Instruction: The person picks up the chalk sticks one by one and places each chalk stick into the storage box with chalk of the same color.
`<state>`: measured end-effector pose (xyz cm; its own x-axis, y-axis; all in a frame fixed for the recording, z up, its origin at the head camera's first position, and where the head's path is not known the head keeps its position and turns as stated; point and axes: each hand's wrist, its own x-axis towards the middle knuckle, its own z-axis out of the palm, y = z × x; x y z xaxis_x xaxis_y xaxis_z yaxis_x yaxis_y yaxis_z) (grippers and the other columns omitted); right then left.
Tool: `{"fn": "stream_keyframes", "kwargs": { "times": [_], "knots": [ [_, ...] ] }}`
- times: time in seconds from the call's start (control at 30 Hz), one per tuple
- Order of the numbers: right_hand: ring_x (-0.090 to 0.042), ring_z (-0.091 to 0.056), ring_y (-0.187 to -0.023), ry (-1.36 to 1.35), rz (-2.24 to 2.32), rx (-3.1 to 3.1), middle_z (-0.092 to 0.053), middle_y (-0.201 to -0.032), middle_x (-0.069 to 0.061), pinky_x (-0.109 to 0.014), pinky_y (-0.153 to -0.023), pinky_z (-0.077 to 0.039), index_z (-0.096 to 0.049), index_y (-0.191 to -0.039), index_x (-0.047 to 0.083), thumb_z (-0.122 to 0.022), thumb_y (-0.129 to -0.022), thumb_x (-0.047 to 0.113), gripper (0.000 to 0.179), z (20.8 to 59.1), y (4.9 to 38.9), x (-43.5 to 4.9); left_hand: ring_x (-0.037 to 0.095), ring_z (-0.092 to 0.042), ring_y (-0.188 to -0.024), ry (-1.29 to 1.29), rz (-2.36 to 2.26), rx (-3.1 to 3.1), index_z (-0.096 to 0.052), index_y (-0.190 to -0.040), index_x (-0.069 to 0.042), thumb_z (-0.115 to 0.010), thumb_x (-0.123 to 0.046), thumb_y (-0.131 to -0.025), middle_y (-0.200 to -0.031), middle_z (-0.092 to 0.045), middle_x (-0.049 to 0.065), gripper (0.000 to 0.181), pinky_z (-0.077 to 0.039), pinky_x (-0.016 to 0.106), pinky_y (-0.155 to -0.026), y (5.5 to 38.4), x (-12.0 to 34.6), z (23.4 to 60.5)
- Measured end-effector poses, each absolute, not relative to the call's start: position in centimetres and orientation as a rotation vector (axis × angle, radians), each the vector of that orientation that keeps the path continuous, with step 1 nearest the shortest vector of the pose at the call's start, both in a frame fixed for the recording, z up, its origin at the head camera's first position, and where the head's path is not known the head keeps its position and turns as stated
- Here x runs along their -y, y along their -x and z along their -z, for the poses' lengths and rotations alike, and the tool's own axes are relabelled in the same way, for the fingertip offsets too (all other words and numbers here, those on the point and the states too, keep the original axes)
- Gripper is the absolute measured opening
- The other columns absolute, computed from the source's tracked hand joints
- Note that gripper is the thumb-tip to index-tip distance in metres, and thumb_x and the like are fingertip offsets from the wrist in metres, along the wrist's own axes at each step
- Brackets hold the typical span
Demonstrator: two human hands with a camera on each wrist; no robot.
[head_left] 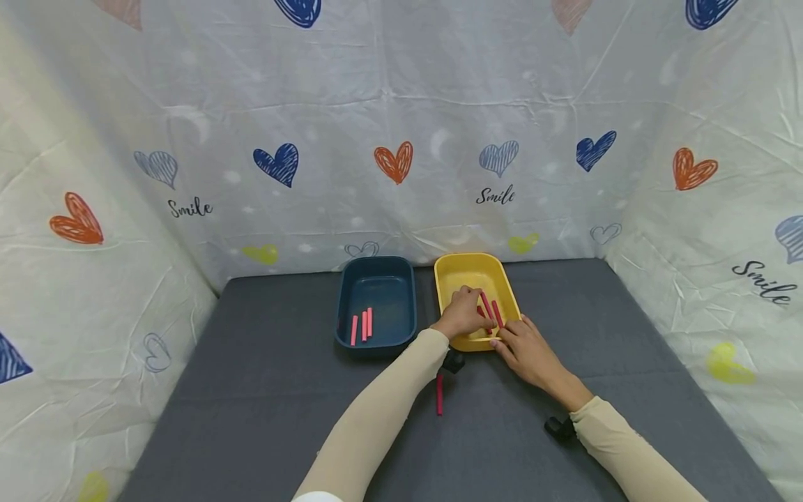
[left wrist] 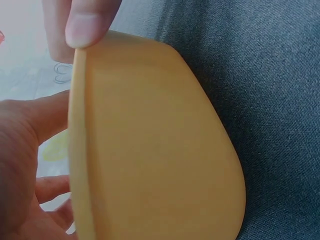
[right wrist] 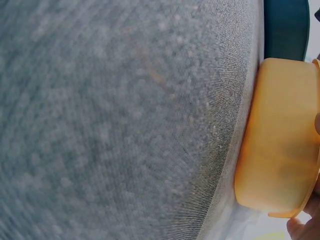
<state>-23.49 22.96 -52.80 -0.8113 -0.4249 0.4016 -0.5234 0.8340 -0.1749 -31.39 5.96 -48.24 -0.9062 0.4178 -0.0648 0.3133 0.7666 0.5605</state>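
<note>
My left hand [head_left: 464, 312] reaches down into the yellow tray [head_left: 444, 282], forefinger and thumb at either end of a slim red stick [head_left: 486, 305]. Another red stick [head_left: 498, 314] lies just right of it, and one more is partly covered by the hand. At the tray's near right corner my right hand [head_left: 530, 352] holds the rim, thumb in front and fingers along the side. The left wrist view shows that thumb [left wrist: 85, 31] pressed on the rim, with left fingers [left wrist: 47, 117] behind the yellow wall.
Left of the yellow tray stands a dark blue tray [head_left: 378, 272] with several pink sticks [head_left: 364, 325] in it. A single red stick [head_left: 440, 395] lies on the grey cloth [head_left: 282, 390] beside the left forearm. A heart-printed curtain [head_left: 339, 125] hangs behind the table.
</note>
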Motion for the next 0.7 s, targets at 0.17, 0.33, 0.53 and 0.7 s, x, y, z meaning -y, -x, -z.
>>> {"fn": "stream_keyframes", "kwargs": {
  "times": [0.17, 0.33, 0.53, 0.7],
  "knots": [
    [-0.023, -0.057, -0.089, -0.713, -0.388, 2.665, -0.057, -0.088, -0.001, -0.059, -0.109, -0.036, -0.061, -0.086, 0.015, -0.061, -0.098, 0.030, 0.019, 52.85, 23.52, -22.95, 0.029, -0.044, -0.130, -0.590, -0.815, -2.791, -0.041, -0.149, -0.009, -0.077, -0.040, -0.084, -0.144, -0.045, 0.012, 0.081, -0.045, 0.041, -0.106, 31.37, -6.07, 48.39],
    [-0.024, -0.058, -0.092, -0.707, -0.398, 2.669, -0.058, -0.090, -0.002, -0.058, -0.110, -0.035, -0.062, -0.086, 0.015, -0.061, -0.098, 0.030, 0.019, 52.85, 23.52, -22.94, 0.029, -0.045, -0.130, -0.588, -0.803, -2.793, -0.042, -0.149, -0.009, -0.077, -0.042, -0.083, -0.144, -0.046, 0.012, 0.081, -0.044, 0.040, -0.107, 31.32, -6.17, 48.25],
    [-0.026, -0.059, -0.095, -0.702, -0.406, 2.673, -0.060, -0.092, -0.003, -0.058, -0.111, -0.034, -0.062, -0.086, 0.015, -0.061, -0.097, 0.030, 0.019, 52.97, 23.43, -22.91, 0.031, -0.043, -0.135, -0.616, -0.781, -2.780, -0.041, -0.149, -0.008, -0.076, -0.045, -0.084, -0.147, -0.046, 0.013, 0.083, -0.043, 0.043, -0.110, 31.42, -6.14, 48.54],
    [-0.028, -0.060, -0.099, -0.691, -0.409, 2.681, -0.061, -0.094, -0.004, -0.058, -0.111, -0.034, -0.066, -0.093, 0.012, -0.060, -0.098, 0.030, 0.020, 52.94, 23.48, -22.92, 0.031, -0.044, -0.135, -0.636, -0.804, -2.775, -0.042, -0.148, -0.008, -0.075, -0.042, -0.085, -0.146, -0.046, 0.013, 0.079, -0.042, 0.041, -0.111, 31.57, -6.02, 48.68]
  ]
}}
